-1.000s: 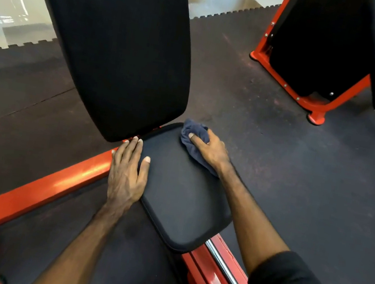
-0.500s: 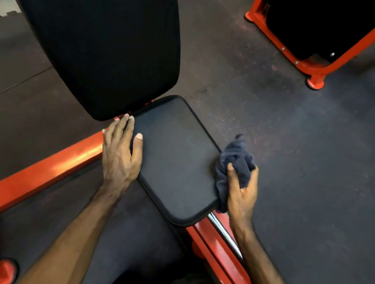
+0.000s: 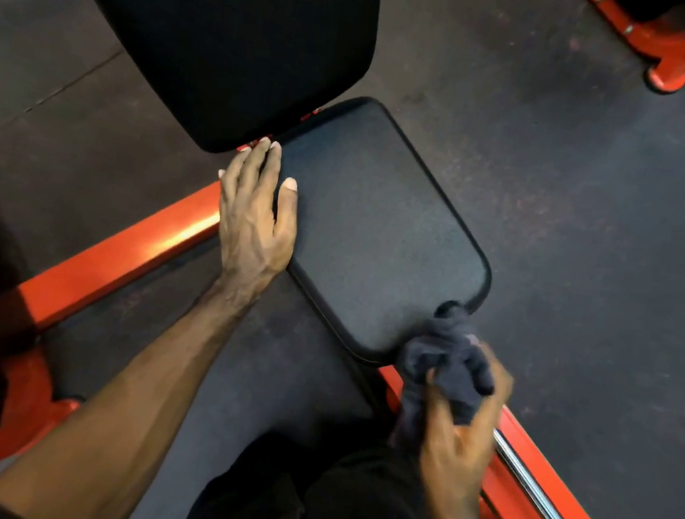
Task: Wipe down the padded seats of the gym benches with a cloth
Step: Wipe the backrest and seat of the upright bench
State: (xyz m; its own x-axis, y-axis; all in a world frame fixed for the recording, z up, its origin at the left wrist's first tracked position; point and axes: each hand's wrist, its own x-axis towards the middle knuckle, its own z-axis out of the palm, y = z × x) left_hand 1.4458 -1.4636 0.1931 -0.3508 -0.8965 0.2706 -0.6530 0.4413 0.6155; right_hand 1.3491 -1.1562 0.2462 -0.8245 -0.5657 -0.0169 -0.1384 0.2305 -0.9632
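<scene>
- The left hand (image 3: 256, 218) is laid flat with straight fingers on the left edge of the padded seat (image 3: 381, 229), nothing being held.
- A dark cloth (image 3: 445, 365) is bunched and gripped by the right hand (image 3: 457, 430), blurred, at the seat's near right corner.
- The backrest pad (image 3: 216, 24) is seen just beyond the left fingertips.
- An orange frame (image 3: 117, 250) is seen beside the left hand.

place: gym | signs: padded black bench seat (image 3: 381, 229), orange steel frame (image 3: 122, 251), rubber floor (image 3: 586, 208)
</scene>
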